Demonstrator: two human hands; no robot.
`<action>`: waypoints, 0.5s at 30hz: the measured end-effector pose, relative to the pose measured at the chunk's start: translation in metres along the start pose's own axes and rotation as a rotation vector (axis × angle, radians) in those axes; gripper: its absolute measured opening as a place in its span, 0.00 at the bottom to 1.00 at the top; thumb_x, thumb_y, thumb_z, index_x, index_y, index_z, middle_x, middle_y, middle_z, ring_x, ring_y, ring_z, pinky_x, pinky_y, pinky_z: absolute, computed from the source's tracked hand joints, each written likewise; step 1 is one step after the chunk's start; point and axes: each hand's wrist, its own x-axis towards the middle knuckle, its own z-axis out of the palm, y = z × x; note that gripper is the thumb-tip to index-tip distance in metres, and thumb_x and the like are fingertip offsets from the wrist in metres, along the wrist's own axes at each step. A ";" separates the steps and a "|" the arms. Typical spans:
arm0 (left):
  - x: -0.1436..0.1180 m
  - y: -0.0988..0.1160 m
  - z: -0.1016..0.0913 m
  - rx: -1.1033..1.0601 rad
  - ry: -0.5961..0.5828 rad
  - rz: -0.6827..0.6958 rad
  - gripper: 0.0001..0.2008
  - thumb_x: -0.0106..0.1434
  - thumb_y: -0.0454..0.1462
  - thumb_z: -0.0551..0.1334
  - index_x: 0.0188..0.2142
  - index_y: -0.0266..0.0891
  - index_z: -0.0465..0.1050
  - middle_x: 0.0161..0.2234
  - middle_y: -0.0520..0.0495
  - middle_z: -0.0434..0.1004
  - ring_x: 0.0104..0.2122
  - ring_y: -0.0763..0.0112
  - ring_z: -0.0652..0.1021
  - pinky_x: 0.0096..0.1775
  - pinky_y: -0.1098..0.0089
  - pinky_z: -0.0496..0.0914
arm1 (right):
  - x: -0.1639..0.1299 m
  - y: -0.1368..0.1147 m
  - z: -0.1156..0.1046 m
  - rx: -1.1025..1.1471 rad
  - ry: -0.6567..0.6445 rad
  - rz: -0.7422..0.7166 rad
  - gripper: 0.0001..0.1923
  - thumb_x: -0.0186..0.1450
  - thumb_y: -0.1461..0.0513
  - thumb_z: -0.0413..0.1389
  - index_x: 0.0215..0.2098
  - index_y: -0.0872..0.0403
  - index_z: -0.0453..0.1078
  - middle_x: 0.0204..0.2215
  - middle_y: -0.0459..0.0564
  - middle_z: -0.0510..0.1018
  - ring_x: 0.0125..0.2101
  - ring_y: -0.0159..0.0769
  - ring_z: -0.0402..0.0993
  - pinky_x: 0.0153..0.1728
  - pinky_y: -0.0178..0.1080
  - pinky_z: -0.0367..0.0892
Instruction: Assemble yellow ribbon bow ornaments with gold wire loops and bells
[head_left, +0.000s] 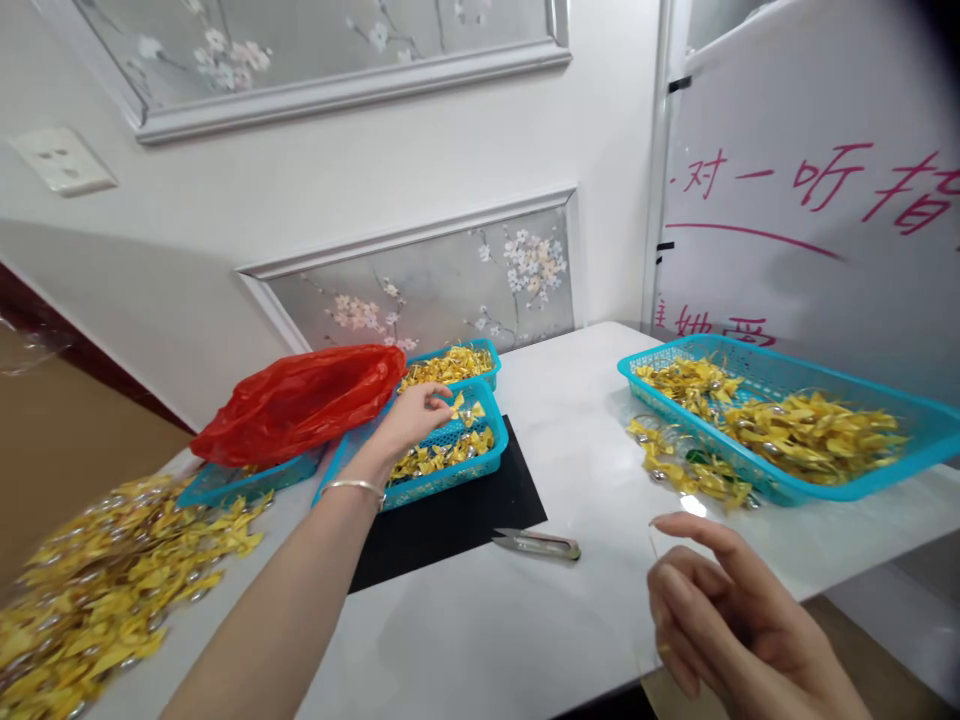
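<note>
My left hand (411, 418) reaches into small turquoise plastic mesh basket (480, 462), fingertips pinching yellow ribbon bow (457, 405); more bows lie inside. Second basket (486, 352) behind, also full of bows. Red plastic bag (300, 400) beside. My right hand (731, 615) loosely curled, holding nothing I can make out. Large turquoise tray (862, 482) at right holds bows.

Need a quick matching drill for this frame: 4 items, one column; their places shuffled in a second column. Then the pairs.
Things:
1. red plastic bag
2. snips
3. left hand
4. right hand

Places:
A. bare on the white table, just right of the black mat
B. raised at the near table edge, bottom right
C. draped over the far-left blue basket
D. reaching into the middle basket of yellow bows

Pairs: 1-C, 2-A, 3-D, 4-B
</note>
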 end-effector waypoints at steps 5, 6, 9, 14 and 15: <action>-0.053 -0.009 -0.003 -0.287 0.108 0.013 0.16 0.68 0.39 0.62 0.53 0.37 0.70 0.51 0.42 0.75 0.44 0.60 0.79 0.43 0.55 0.76 | 0.007 0.009 0.008 -0.137 -0.173 -0.002 0.12 0.65 0.52 0.59 0.41 0.50 0.73 0.24 0.44 0.70 0.19 0.28 0.68 0.19 0.31 0.64; -0.061 -0.012 -0.004 -0.345 0.135 0.011 0.15 0.68 0.39 0.62 0.53 0.37 0.70 0.51 0.42 0.75 0.44 0.60 0.79 0.43 0.55 0.76 | 0.007 0.010 0.014 -0.149 -0.163 0.022 0.13 0.65 0.51 0.60 0.40 0.51 0.74 0.25 0.44 0.69 0.19 0.28 0.67 0.20 0.31 0.63; -0.089 -0.020 -0.009 -0.532 0.171 0.016 0.14 0.67 0.38 0.63 0.50 0.37 0.71 0.46 0.44 0.77 0.41 0.62 0.79 0.42 0.57 0.76 | 0.004 0.012 0.033 -0.151 -0.121 0.063 0.16 0.63 0.48 0.60 0.36 0.53 0.75 0.25 0.43 0.68 0.18 0.26 0.64 0.19 0.31 0.61; -0.152 -0.014 -0.006 -0.837 0.056 0.037 0.11 0.58 0.40 0.70 0.41 0.41 0.76 0.35 0.52 0.77 0.39 0.67 0.81 0.46 0.65 0.76 | 0.002 0.014 0.055 -0.199 -0.196 0.010 0.16 0.66 0.49 0.57 0.38 0.53 0.75 0.28 0.46 0.71 0.20 0.26 0.65 0.21 0.31 0.62; -0.165 -0.012 -0.003 -0.879 0.033 0.034 0.11 0.58 0.41 0.71 0.38 0.42 0.77 0.35 0.53 0.78 0.39 0.67 0.81 0.44 0.67 0.76 | 0.003 0.013 0.059 -0.219 -0.229 -0.012 0.15 0.67 0.50 0.56 0.40 0.52 0.75 0.30 0.46 0.71 0.20 0.26 0.66 0.22 0.31 0.63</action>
